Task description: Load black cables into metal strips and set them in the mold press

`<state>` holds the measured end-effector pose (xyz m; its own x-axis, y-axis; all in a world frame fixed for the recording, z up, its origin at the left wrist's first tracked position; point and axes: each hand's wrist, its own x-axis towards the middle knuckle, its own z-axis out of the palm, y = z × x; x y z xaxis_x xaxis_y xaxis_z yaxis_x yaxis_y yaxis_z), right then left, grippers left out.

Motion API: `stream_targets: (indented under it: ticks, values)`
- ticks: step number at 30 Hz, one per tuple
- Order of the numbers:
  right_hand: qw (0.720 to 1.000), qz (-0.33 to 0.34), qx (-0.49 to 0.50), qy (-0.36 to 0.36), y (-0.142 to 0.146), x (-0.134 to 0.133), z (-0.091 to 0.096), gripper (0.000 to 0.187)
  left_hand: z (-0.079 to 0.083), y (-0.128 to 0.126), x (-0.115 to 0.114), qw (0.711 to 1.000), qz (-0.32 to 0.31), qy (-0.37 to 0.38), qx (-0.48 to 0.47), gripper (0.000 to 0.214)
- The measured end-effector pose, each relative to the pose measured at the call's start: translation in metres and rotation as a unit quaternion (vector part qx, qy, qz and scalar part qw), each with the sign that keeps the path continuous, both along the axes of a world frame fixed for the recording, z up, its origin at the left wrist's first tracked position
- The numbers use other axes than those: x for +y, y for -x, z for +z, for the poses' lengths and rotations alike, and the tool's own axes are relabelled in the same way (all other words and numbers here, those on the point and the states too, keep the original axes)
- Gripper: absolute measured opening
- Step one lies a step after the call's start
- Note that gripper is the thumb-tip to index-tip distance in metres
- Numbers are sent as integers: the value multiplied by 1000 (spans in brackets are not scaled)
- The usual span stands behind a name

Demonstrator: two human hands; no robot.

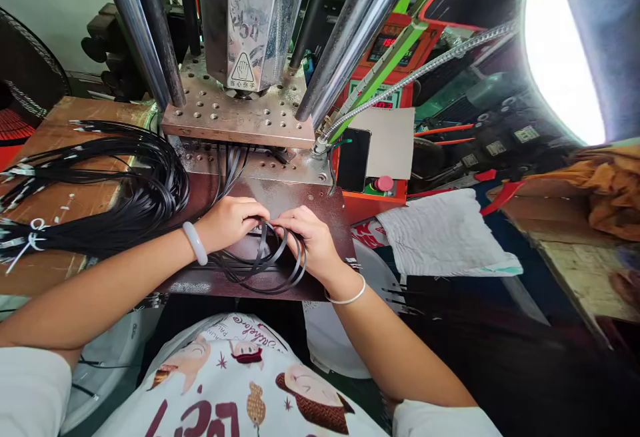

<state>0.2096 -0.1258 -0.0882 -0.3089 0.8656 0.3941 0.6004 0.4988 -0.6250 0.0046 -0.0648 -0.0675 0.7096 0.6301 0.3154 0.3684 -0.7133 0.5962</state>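
Several thin black cables [260, 262] loop over the dark red press table [320, 200] in front of me. My left hand [231, 222] pinches them from the left, fingertips closed. Close to its fingertips, my right hand [309, 240] grips the same cables, with loops hanging below its fingers. What exactly lies between the fingertips is too small to make out. Behind my hands, more grey-black cables [233, 163] run into the gap under the press's drilled metal plate [240, 120]. A big bundle of black cables [150, 207] lies to the left of my left hand.
The press's steel columns [345, 37] rise around its head, which bears a hand-warning label [243, 70]. On the right are a red stop button [384, 184], a phone [354, 160], a white cloth [445, 237] and a bright lamp [560, 57]. A fan [25, 83] stands at left.
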Motion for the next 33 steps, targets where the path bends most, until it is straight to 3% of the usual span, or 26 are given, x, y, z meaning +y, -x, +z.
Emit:
stream_targets:
  ticks: [4,7,10,13,17,22,25,27,30,33]
  values:
    - [997,-37,-62,-17,-1,-3,0,23,-7,1,-3,997,4,-73,30,29]
    - [995,-26,-91,-37,1,-6,0,22,-3,1,-10,985,-22,-161,52,32]
    - [997,-17,-51,-48,1,-5,-2,22,1,0,-19,969,-77,-214,96,38]
    - [999,-16,-28,-27,1,-3,-3,23,-1,1,-22,966,-100,-220,95,39]
    - [994,-4,-95,-48,0,-5,1,23,3,5,-19,969,-40,-208,129,34]
    - [980,11,-171,-105,5,-9,4,24,30,4,-16,919,48,-236,313,27]
    - [982,7,-160,-97,8,-8,1,24,32,2,-14,936,103,-218,255,26]
    - [990,12,-125,-71,7,-7,0,23,21,4,-9,964,93,-179,171,28]
    - [1000,16,-21,-2,0,-7,1,17,1,10,-2,986,80,-125,72,29]
    - [991,-28,106,73,-11,-8,2,9,-8,16,0,992,87,-95,3,26]
